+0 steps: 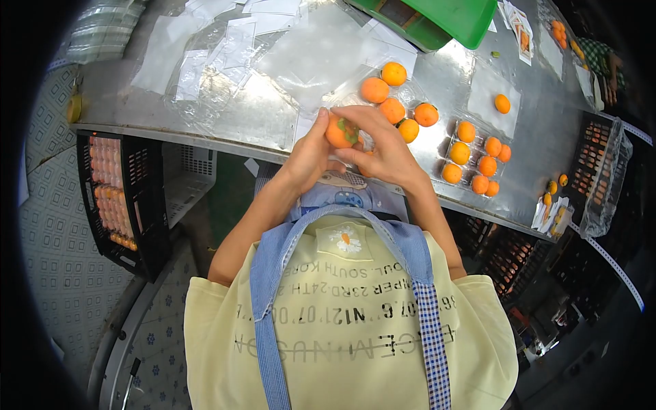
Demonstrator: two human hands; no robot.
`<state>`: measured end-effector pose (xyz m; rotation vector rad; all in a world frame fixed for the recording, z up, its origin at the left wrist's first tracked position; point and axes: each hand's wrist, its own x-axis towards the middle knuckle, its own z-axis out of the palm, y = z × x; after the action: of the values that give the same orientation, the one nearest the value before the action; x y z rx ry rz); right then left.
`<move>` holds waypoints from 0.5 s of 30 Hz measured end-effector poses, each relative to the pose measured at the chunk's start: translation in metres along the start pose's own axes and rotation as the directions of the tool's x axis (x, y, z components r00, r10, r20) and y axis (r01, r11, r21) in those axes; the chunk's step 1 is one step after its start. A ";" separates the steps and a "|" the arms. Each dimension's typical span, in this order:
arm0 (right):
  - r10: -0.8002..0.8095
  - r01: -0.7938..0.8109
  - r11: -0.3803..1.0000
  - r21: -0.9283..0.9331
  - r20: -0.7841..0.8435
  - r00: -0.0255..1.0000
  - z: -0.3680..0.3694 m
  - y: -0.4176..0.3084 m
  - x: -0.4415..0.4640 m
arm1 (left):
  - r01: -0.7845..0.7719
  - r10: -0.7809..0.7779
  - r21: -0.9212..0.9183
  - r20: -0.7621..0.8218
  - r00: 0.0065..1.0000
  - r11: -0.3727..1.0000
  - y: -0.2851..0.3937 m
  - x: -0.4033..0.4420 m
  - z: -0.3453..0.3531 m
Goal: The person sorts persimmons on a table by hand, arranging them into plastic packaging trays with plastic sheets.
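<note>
Between my two hands, just over the table's near edge, is an orange fruit [339, 132] with green leaves on it. My left hand [309, 152] holds its left side, thumb and fingers curved against it. My right hand [384, 149] wraps its right side, fingers over the top. Part of another orange fruit [367, 164] shows beneath my right hand. Several loose orange fruits [392, 110] lie on clear plastic just beyond my right hand. Farther right, a clear tray [470, 164] holds several more, and a single fruit [502, 104] rests on a white sheet [482, 102].
A green crate [437, 20] stands at the table's far side. Plastic sheets and papers [232, 55] cover the metal table's left part. Black crates of packed fruit [123, 198] stand lower left and at the right. A person's arm [613, 75] shows at far right.
</note>
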<state>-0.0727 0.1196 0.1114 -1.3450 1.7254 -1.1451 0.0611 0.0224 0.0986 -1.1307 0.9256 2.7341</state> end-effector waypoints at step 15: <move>0.302 -0.224 0.859 0.460 -0.102 0.948 0.011 0.017 -0.005 | -0.058 0.132 -0.351 0.191 0.973 0.934 0.005 -0.003 -0.006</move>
<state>-0.0686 0.1230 0.0914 -0.7232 1.5735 -1.4156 0.0660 0.0159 0.1002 -0.8200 0.4997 3.1051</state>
